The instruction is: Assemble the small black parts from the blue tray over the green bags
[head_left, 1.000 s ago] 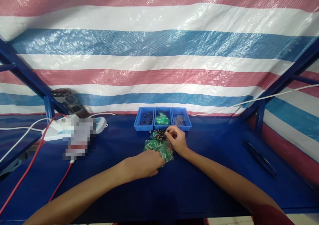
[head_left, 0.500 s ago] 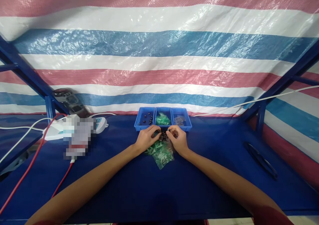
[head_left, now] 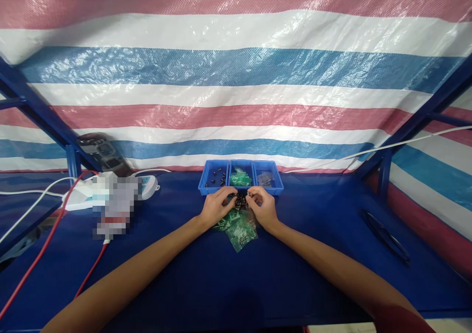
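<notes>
Small dark parts (head_left: 241,202) lie in a heap between my two hands, just in front of the blue bins. My left hand (head_left: 214,209) curls in from the left, its thumb and fingers closed at the heap's edge; whatever they grip is too small to name. On the other side, my right hand (head_left: 264,209) pinches thumb against fingertips over the same heap, and what is in the pinch I cannot make out. Green-tinted plastic bags (head_left: 241,232) lie below the heap, between my wrists.
Behind my hands stand three joined blue bins: the left bin (head_left: 211,181) has loose dark parts, the middle one green bags (head_left: 241,177), the right one clear packets (head_left: 264,178). Left are a power strip (head_left: 79,195) and cables; right, a dark, thin looped object (head_left: 385,237).
The view has shifted very slightly. Both hands stay over the heap, with only small finger movements.
</notes>
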Motion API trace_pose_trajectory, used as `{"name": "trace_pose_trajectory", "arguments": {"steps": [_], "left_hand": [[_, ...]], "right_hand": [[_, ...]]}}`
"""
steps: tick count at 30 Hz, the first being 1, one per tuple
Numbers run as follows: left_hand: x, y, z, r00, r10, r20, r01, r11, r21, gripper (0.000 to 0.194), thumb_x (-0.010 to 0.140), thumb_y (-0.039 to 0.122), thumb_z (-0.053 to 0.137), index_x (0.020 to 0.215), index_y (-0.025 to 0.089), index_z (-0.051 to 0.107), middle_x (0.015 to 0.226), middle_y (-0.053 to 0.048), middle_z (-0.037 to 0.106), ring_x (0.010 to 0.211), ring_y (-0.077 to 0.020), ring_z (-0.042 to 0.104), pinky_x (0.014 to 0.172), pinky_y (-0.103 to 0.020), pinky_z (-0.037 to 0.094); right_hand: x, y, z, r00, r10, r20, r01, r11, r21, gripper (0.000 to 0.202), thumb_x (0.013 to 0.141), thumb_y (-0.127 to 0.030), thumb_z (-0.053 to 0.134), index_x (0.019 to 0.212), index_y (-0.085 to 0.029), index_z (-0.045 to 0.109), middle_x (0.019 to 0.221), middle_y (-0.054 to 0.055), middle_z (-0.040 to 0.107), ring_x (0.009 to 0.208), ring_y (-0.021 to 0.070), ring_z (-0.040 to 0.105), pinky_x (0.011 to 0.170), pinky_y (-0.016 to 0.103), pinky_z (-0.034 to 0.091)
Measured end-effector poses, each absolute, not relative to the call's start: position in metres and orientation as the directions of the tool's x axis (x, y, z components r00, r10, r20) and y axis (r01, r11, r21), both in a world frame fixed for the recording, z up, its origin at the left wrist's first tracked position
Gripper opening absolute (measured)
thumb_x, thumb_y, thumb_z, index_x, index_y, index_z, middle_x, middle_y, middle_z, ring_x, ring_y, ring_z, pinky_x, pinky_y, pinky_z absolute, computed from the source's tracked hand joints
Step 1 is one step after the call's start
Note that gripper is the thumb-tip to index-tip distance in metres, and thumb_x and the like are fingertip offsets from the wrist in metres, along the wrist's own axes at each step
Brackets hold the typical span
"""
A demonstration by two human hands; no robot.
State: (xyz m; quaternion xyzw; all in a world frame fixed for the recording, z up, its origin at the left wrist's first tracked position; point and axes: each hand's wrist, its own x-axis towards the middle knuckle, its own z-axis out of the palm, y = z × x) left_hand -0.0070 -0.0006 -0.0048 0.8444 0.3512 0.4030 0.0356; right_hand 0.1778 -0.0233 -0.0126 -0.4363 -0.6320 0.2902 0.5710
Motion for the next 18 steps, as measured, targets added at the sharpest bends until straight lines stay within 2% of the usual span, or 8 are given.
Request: {"name": "trace_pose_trajectory", "arguments": {"steps": [9,18], "left_hand": [[-0.0068,0.0008,-0.0048,0.446,0.606,0.658,0.55,-0.766,0.333,0.017,0.089,0.024,0.048,0.102,0.019,0.058,0.099,-0.006,0.065,0.048,-0.0049,0.046,0.052,-0.019,0.043],[-0.0046,0.0,-0.0059,0.425,0.629,0.651,0.57,-0.745,0.347,0.019,0.089,0.025,0.049,0.104,0.019,0.059,0.086,-0.002,0.066,0.047,-0.0051,0.048,0.051,-0.017,0.042]], "right_hand": [[0.1792,-0.0229,-0.0131,0.028,0.887,0.462,0.211,0.446,-0.87,0.018,0.08,-0.032,0.057,0.094,-0.019,0.057,0.078,0.003,0.062,0.057,0.0143,0.059,0.054,0.025,0.05],[0.1793,-0.0238,-0.0149,0.029,0.883,0.469,0.207,0.454,-0.867,0.019,0.081,-0.033,0.057,0.095,-0.02,0.056,0.082,0.004,0.064,0.061,0.0156,0.063,0.058,0.026,0.052]]}}
